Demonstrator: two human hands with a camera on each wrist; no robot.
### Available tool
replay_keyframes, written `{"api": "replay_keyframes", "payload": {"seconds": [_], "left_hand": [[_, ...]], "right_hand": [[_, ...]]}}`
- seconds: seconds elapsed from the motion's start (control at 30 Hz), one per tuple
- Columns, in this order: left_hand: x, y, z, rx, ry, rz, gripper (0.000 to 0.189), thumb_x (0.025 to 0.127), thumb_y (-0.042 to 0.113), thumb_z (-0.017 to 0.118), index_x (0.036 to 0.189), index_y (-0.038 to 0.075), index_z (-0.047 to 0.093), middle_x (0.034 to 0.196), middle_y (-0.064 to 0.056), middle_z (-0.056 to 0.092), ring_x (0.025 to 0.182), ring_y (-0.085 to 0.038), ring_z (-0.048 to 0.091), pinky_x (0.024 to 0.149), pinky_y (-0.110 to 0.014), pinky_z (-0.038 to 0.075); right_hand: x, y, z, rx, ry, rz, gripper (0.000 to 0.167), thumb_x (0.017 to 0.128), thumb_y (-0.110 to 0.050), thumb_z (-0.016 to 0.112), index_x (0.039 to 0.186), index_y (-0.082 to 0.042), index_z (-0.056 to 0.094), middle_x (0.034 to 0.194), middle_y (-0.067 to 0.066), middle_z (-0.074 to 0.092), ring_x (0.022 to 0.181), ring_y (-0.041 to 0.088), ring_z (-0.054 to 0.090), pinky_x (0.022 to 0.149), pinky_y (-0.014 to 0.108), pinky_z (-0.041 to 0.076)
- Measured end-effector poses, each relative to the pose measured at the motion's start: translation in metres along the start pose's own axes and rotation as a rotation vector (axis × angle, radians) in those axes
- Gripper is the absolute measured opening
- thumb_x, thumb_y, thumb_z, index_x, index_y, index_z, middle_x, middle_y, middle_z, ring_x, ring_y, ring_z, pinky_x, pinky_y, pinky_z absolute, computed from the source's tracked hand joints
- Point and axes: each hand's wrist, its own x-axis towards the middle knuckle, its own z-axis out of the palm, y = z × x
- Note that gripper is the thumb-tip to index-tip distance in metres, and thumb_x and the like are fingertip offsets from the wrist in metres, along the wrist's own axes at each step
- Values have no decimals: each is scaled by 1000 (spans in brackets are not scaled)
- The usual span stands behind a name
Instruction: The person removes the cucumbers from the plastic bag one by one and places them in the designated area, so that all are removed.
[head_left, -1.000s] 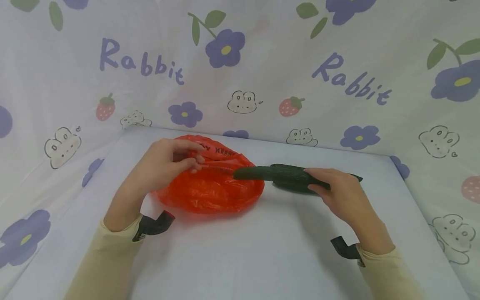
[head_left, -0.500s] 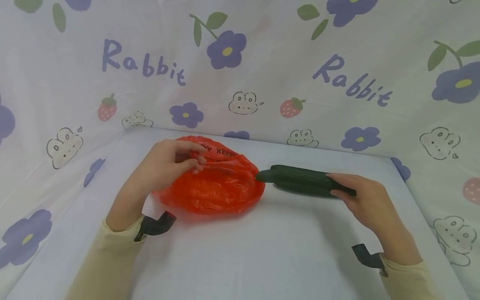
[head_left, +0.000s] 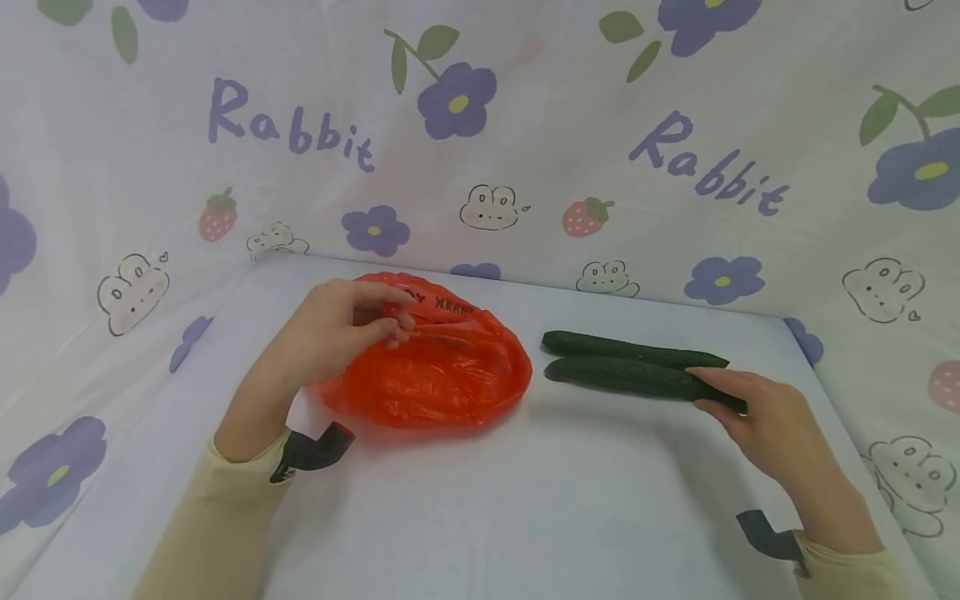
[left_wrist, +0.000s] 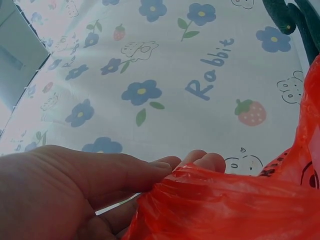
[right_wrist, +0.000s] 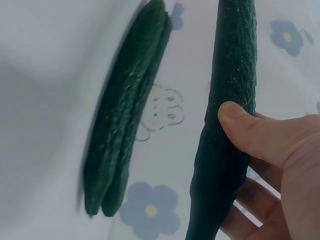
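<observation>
My left hand (head_left: 330, 333) pinches the mouth of a red plastic bag (head_left: 442, 383), which lies puffed out on the table and bears dark print. In the left wrist view the bag's gathered edge (left_wrist: 215, 200) runs by the thumb and fingertips. At the right, my right hand (head_left: 780, 425) grips a long dark green cucumber (right_wrist: 235, 55) near one end, thumb on one side and fingers on the other. Two more cucumbers (right_wrist: 125, 85) lie side by side in the right wrist view. From the head camera, one of these (head_left: 637, 350) shows behind the held one; the other is mostly hidden.
A white table (head_left: 480, 500) carries everything. Behind it and at the sides hangs a white cloth (head_left: 540, 125) printed with flowers, rabbits and strawberries. Dark camera mounts (head_left: 311, 450) sit at both wrists, over cream sleeves.
My right hand has moved right and toward me with its cucumber, whose tip has drawn back from over the red bag to beside the lying cucumbers. My left hand stays at the bag.
</observation>
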Motion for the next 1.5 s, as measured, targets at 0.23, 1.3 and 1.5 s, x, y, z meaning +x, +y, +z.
{"api": "replay_keyframes", "payload": {"seconds": [0.23, 1.3, 1.5], "left_hand": [[2, -2, 0, 3, -2, 2, 32, 101, 1, 74, 133, 8, 76, 106, -6, 77, 102, -23, 76, 95, -44, 63], [5, -5, 5, 17, -10, 7, 32, 101, 0, 74, 132, 9, 76, 104, -4, 77, 100, -22, 75, 93, -43, 63], [7, -4, 8, 15, -27, -4, 34, 101, 0, 74, 132, 12, 76, 105, -3, 76, 101, -21, 74, 93, -41, 63]], "right_hand": [[-11, 11, 6, -10, -15, 30, 48, 80, -2, 93, 126, -9, 79, 112, 23, 78, 99, 50, 75, 82, 67, 58], [-26, 40, 40, 6, -128, 27, 45, 82, -4, 91, 125, -8, 80, 114, 20, 79, 99, 50, 75, 82, 65, 59], [-26, 45, 43, 17, -166, 49, 44, 83, -4, 90, 126, -6, 79, 115, 22, 78, 100, 50, 75, 83, 66, 59]]}}
